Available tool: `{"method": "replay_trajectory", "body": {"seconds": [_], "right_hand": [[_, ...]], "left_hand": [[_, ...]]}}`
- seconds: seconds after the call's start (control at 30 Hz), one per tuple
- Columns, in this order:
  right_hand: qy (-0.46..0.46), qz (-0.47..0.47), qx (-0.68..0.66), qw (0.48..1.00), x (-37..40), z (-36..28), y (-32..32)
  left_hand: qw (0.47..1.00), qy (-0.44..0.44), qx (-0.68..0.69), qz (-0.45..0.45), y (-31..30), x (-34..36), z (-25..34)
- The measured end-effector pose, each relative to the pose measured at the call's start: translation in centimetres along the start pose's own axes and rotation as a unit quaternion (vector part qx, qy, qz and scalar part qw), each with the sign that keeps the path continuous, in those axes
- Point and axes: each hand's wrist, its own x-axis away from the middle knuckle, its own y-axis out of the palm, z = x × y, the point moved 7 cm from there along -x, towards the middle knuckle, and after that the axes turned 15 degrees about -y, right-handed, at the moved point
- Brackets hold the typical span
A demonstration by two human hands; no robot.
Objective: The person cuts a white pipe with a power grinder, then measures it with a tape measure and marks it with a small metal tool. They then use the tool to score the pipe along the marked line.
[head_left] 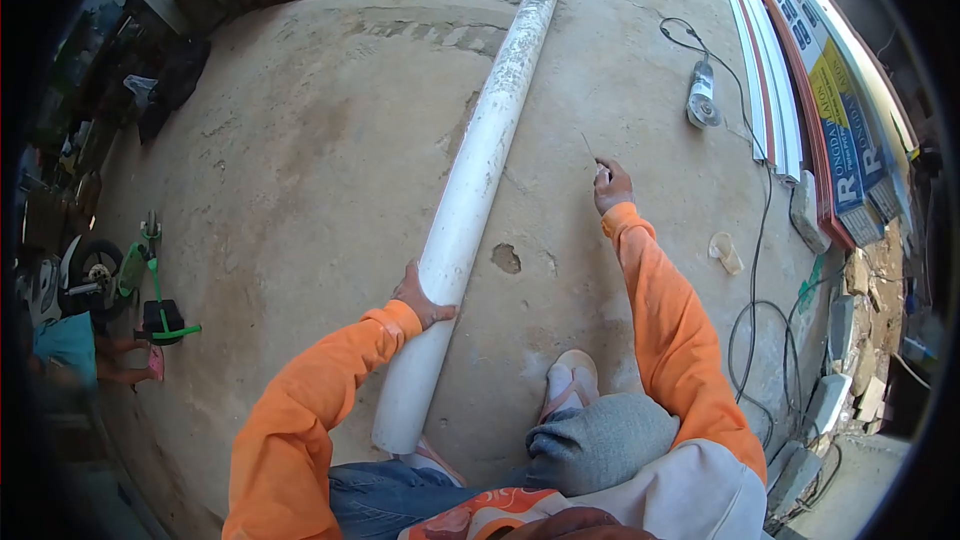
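Note:
A long white pipe (465, 210), scuffed and stained along its far half, runs from beside my feet to the top of the view. Near its close end my left hand (425, 298) grips it, thumb lying across the top. To the right of the pipe, apart from it and above the concrete, is my right hand (612, 186). Its fingers are closed on a thin pointed tool (589, 146), with the handle mostly hidden; its exact kind is too small to tell.
An angle grinder (703, 95) lies on the concrete floor (330, 170), its black cable (757, 240) looping down the right. Long strips (768, 90) and printed packages (845, 120) line that side, near a yellowish scrap (726, 252). At left, a person (75, 350) is near a green scooter (157, 305).

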Motion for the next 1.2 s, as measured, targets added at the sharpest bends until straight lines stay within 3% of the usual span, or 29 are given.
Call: {"method": "replay_trajectory", "body": {"seconds": [0.13, 0.3, 0.4, 0.47, 0.53, 0.6, 0.7, 0.77, 0.83, 0.9, 1.0, 1.03, 1.1, 1.13, 1.2], "right_hand": [[-0.041, -0.006, 0.007, 0.999, 0.3, -2.0, 1.1], [-0.109, -0.011, 0.021, 0.994, 0.5, -6.0, 0.2], [-0.045, -0.081, -0.024, 0.995, 2.3, -7.6, 1.8], [-0.119, -0.066, -0.072, 0.988, 3.8, -9.8, 2.9], [-0.087, -0.124, -0.088, 0.985, 6.5, -11.7, 4.8], [-0.144, -0.17, -0.054, 0.973, 8.7, -14.3, 6.6], [-0.301, -0.219, -0.1, 0.923, 13.6, -19.9, 9.6], [-0.298, -0.357, -0.096, 0.88, 18.5, -22.5, 12.6], [-0.351, -0.466, -0.071, 0.809, 24.4, -23.7, 15.4], [-0.406, -0.488, -0.078, 0.768, 28.3, -25.7, 16.2], [-0.414, -0.485, -0.05, 0.769, 28.2, -24.0, 17.3], [-0.386, -0.441, -0.033, 0.81, 25.1, -23.0, 17.1], [-0.317, -0.26, -0.014, 0.912, 15.5, -20.7, 17.0], [-0.289, -0.184, -0.028, 0.939, 11.0, -19.7, 16.6], [-0.304, -0.21, -0.038, 0.928, 10.9, -20.1, 16.8]], "left_hand": [[0.993, -0.019, -0.093, 0.065, -0.8, 1.9, -9.1], [0.994, 0.111, -0.011, 0.005, -2.9, 8.1, -13.6], [0.997, 0.034, 0.014, -0.065, -3.5, 12.3, -16.3], [0.999, 0.007, 0.033, -0.034, -3.5, 15.4, -19.0], [0.999, -0.007, 0.023, 0.03, -3.1, 17.9, -21.3], [0.995, -0.026, -0.006, 0.101, -2.0, 19.6, -23.2], [0.971, -0.042, -0.089, 0.219, -0.5, 21.2, -25.6], [0.952, -0.049, -0.126, 0.276, 0.4, 21.4, -26.2], [0.937, -0.052, -0.147, 0.312, 1.0, 21.6, -26.4], [0.929, -0.053, -0.153, 0.332, 1.5, 21.3, -26.6], [0.928, -0.049, -0.15, 0.338, 1.7, 19.9, -27.2], [0.928, -0.041, -0.133, 0.345, 1.6, 19.6, -27.5], [0.929, -0.041, -0.114, 0.349, 1.4, 19.8, -27.6], [0.925, -0.041, -0.119, 0.358, 1.0, 19.9, -26.8], [0.922, -0.042, -0.126, 0.365, 0.8, 20.3, -26.4]]}}
